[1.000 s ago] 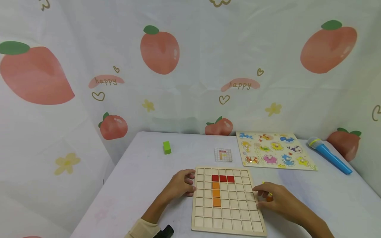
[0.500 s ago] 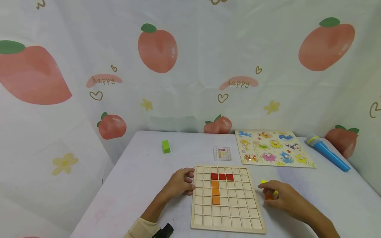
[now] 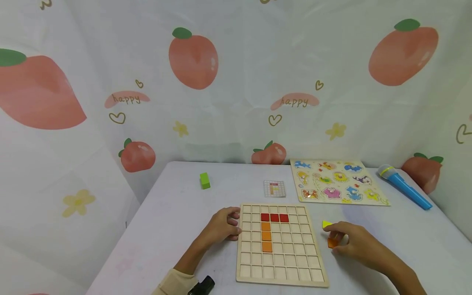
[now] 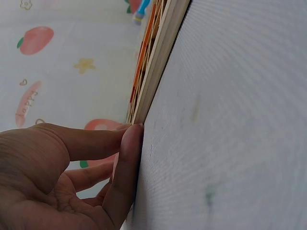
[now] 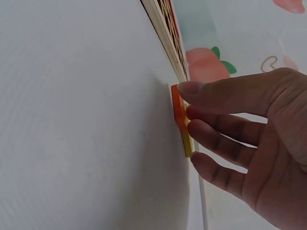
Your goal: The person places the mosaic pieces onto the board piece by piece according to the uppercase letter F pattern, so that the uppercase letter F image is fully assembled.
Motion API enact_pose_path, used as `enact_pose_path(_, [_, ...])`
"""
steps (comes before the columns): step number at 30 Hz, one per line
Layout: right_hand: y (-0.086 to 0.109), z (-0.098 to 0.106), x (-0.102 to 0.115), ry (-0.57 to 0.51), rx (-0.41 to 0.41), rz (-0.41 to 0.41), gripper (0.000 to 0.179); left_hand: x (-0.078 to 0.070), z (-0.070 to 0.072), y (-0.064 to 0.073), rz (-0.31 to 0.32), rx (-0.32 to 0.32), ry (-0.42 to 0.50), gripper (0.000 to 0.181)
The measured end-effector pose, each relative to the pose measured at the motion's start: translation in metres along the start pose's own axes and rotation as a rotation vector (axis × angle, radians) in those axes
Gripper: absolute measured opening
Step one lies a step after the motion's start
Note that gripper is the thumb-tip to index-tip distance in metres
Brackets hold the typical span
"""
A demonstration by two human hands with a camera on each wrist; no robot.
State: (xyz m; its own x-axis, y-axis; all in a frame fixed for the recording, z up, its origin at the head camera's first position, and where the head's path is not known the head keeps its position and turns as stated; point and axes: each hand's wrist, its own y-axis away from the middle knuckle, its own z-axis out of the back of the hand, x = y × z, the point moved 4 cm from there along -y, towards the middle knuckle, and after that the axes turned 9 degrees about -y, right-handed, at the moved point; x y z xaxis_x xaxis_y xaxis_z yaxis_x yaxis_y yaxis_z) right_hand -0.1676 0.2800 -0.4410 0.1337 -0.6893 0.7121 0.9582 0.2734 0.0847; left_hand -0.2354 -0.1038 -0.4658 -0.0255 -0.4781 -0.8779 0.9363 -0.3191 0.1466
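Note:
A wooden grid board (image 3: 290, 261) lies on the table, with three red squares (image 3: 274, 217) in a row and three orange squares (image 3: 266, 236) in a column below. My left hand (image 3: 220, 225) touches the board's left edge with its fingertips; the left wrist view shows thumb and fingers against that edge. Right of the board, my right hand (image 3: 352, 239) hovers over an orange block (image 3: 332, 243) and a yellow block (image 3: 326, 224). In the right wrist view the thumb reaches the orange block (image 5: 176, 103), while the other fingers are spread beside the yellow one (image 5: 187, 143).
Behind the board lies a small card (image 3: 274, 189) printed with a coloured grid pattern. A green block (image 3: 205, 180) stands at the back left. An animal puzzle board (image 3: 344, 196) and a blue toy microphone (image 3: 407, 189) occupy the back right. A patterned curtain hangs behind the table.
My right hand has drawn away from the board's right edge, to the right, over the orange and yellow blocks. My left hand stays at the board's left edge. The head view has shifted slightly.

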Motion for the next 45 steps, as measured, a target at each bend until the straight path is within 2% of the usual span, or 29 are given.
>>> enact_pose_path(12, [0.001, 0.003, -0.005, 0.015, 0.027, -0.002, 0.040, 0.001, 0.000, 0.000, 0.000, 0.000, 0.008, 0.070])
enact_pose_path(25, [0.001, 0.002, -0.008, 0.052, 0.051, -0.085, 0.034, 0.000, -0.001, 0.002, -0.005, 0.002, -0.003, 0.070])
enact_pose_path(33, [0.000, -0.001, 0.000, 0.055, 0.045, 0.026, 0.034, -0.002, 0.001, 0.001, -0.004, 0.003, -0.013, 0.070])
enact_pose_path(36, [-0.002, -0.004, 0.007, 0.052, 0.041, 0.045, 0.032, -0.002, 0.000, 0.000, -0.006, 0.004, -0.016, 0.069])
enact_pose_path(42, [-0.007, -0.011, 0.022, 0.020, 0.063, 0.085, 0.030, -0.001, 0.000, 0.001, -0.001, 0.003, -0.018, 0.069])
enact_pose_path(45, [-0.009, -0.016, 0.029, -0.004, 0.083, 0.134, 0.031, -0.001, 0.000, 0.000, 0.002, 0.004, -0.010, 0.069])
